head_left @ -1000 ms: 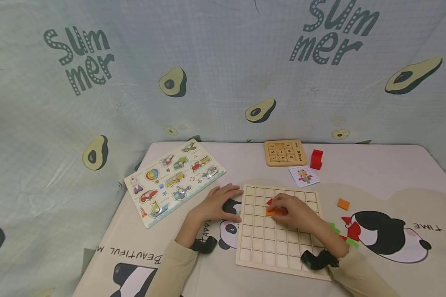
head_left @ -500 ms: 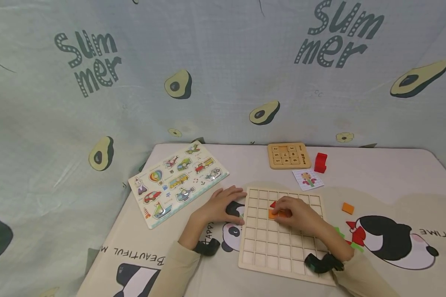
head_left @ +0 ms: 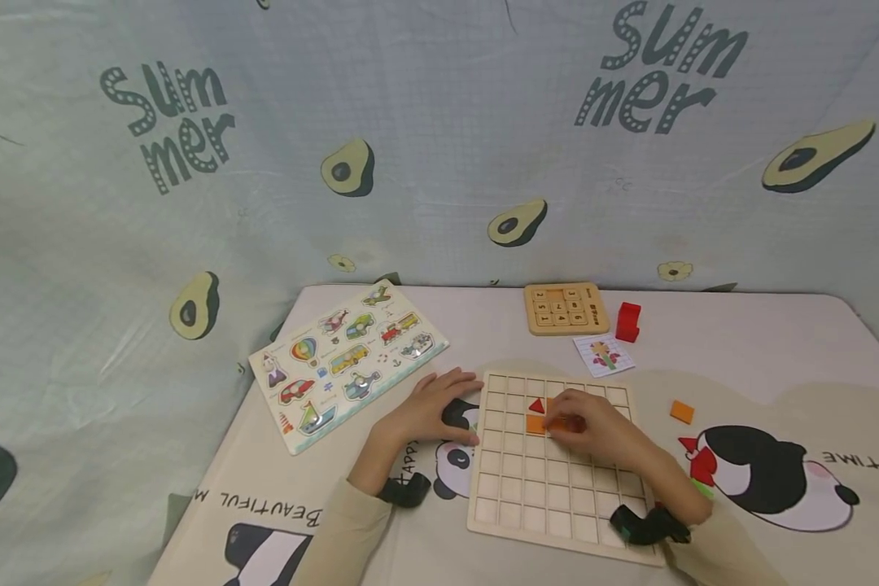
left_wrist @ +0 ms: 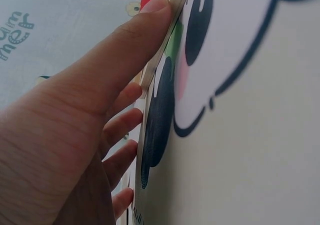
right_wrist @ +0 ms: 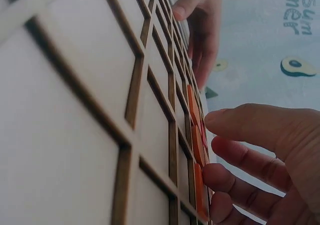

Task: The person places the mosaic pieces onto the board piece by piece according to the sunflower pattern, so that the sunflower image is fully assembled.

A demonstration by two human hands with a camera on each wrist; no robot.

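Observation:
A pale wooden grid board (head_left: 513, 488) lies on the table. My left hand (head_left: 432, 407) rests at its left edge, fingers spread; in the left wrist view the thumb (left_wrist: 145, 25) touches the board's edge. My right hand (head_left: 593, 423) is over the upper middle of the board. Its bent fingertips touch the orange square tiles (right_wrist: 197, 142) set in a row of cells, and nothing shows between thumb and forefinger. A red triangle tile (head_left: 536, 405) sits just above the leftmost orange tile (head_left: 535, 424). Part of the row is hidden under the fingers.
Behind the board lie a picture card (head_left: 604, 356), a wooden number puzzle (head_left: 566, 309) and a red block (head_left: 627, 322). A vehicle picture puzzle (head_left: 347, 366) is at left. One loose orange tile (head_left: 682, 411) lies right, and a green piece (head_left: 703, 488) shows beside my right forearm.
My right hand has shifted slightly right, uncovering more of the red triangle and the leftmost orange tile. The right forearm now covers more of the green pieces. My left hand stays at the board's edge.

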